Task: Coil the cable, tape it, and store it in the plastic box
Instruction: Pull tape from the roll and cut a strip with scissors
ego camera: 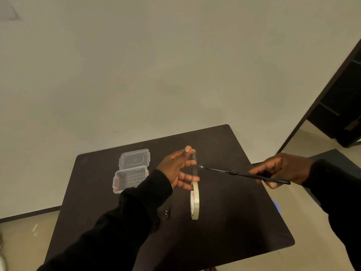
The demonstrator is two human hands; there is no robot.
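The person stands over a dark counter (224, 222) set against a pale wall. The left hand (178, 169) is raised above the counter with its fingers spread: the thumb and forefinger pinch the free end of a clear tape strip (195, 167), while a lower finger passes through the core of the tape roll (195, 200), which hangs on edge below the hand. The strip runs taut and near vertical between the pinch and the roll. The right hand (283, 169) is clenched around the handles of black scissors (242, 174), whose blades point left, with the tips just beside the strip, about midway along its length; whether the blades touch the strip cannot be determined. The plastic box (130, 178) sits on the counter to the left of the left hand, open, with red latches and a gridded floor, and its clear lid (134, 159) is folded back flat behind it. A small dark item with yellow marks (167, 212), possibly part of the cable, lies on the counter beside the left sleeve (121, 222); its identity cannot be confirmed.
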